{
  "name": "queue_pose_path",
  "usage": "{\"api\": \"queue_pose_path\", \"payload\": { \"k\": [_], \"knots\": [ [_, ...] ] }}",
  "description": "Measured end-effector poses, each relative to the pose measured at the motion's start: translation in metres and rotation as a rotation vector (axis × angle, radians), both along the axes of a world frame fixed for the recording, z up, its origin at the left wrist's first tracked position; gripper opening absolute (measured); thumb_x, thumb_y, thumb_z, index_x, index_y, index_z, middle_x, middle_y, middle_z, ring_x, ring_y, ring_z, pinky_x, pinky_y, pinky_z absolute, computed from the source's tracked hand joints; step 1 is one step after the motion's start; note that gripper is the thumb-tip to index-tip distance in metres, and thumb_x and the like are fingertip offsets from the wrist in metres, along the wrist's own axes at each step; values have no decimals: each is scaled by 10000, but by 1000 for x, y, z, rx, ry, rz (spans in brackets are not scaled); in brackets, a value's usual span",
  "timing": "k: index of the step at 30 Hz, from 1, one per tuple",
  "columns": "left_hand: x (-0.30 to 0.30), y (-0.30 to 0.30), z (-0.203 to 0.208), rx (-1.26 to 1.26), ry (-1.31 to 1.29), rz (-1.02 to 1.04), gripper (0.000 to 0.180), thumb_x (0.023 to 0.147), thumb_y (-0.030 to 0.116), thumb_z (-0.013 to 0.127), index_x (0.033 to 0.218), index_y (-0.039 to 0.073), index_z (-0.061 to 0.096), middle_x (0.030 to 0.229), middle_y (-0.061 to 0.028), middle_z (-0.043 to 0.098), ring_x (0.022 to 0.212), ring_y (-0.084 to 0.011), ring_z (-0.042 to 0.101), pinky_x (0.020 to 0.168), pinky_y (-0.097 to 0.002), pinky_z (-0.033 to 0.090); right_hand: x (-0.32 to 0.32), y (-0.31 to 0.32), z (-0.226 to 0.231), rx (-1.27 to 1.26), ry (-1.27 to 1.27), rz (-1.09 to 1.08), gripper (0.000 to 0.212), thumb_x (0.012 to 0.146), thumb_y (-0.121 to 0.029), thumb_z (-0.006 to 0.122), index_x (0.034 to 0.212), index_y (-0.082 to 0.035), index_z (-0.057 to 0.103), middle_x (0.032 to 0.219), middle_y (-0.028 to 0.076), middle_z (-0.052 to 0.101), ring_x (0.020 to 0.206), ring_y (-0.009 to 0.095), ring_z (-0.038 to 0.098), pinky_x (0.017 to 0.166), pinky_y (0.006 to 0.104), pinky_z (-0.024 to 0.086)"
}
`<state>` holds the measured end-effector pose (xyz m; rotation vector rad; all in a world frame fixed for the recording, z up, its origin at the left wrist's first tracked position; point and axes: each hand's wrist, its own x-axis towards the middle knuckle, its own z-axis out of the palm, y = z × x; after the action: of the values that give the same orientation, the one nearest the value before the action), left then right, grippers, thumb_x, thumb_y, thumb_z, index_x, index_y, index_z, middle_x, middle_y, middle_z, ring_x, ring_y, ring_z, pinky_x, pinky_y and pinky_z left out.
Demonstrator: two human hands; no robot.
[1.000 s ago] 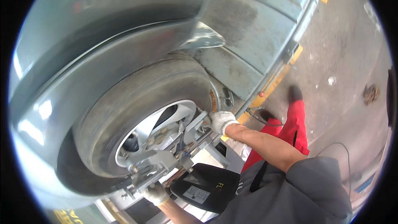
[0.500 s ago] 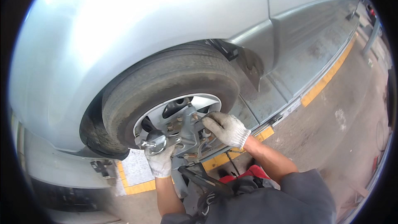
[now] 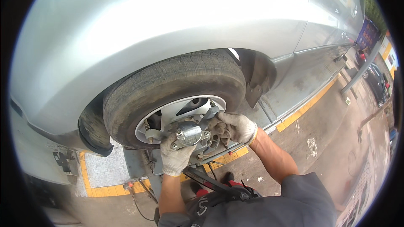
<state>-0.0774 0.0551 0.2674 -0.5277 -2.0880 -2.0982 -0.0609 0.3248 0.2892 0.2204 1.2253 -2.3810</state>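
Note:
A grey metal wheel clamp (image 3: 190,134) with spread arms and a shiny round hub is against the silver wheel rim (image 3: 195,106). Two of its arm tips meet the rim's edge, one at the left and one at the upper right. My gloved left hand (image 3: 176,156) is closed around the clamp beside the hub, most of the fingers hidden beneath it. On the clamp's right side my gloved right hand (image 3: 237,127) has its fingers curled around one arm. The black tyre (image 3: 172,77) surrounds the rim.
The silver car's fender (image 3: 139,29) arches over the tyre. Below runs a grey lift platform (image 3: 290,96) edged with yellow blocks (image 3: 105,191). A cable with a red end (image 3: 131,186) trails on the floor. A grey post (image 3: 360,73) and a dark car (image 3: 373,80) stand at right.
The clamp has turned so its hub faces up toward me, and its arms have shifted against the rim. Both hands moved with it, the left one rightward. My view has moved too.

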Motion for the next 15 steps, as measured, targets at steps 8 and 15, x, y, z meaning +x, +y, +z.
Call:
{"api": "queue_pose_path", "payload": {
  "k": [8, 15],
  "knots": [
    [-6, -6, -3, -108, 74, -9, 423, 790, 111, 1003, 1166, 50, 820, 1061, -77, 849, 916, -179, 801, 824, -354, 645, 12, -16, 19, 514, 110, -138, 444, 1193, -365, 587, 1119, 37, 760, 883, 100, 772, 669, 149, 694, 578, 332, 602],
    [-7, -7, -6, -58, 71, -60, 402, 808, 97, 991, 1171, 49, 825, 1057, -65, 852, 912, -162, 798, 820, -347, 647, 14, -23, 22, 686, 201, -158, 507, 1201, -411, 575, 1112, 44, 779, 914, 98, 792, 663, 128, 693, 610, 280, 590]
  ]
}}
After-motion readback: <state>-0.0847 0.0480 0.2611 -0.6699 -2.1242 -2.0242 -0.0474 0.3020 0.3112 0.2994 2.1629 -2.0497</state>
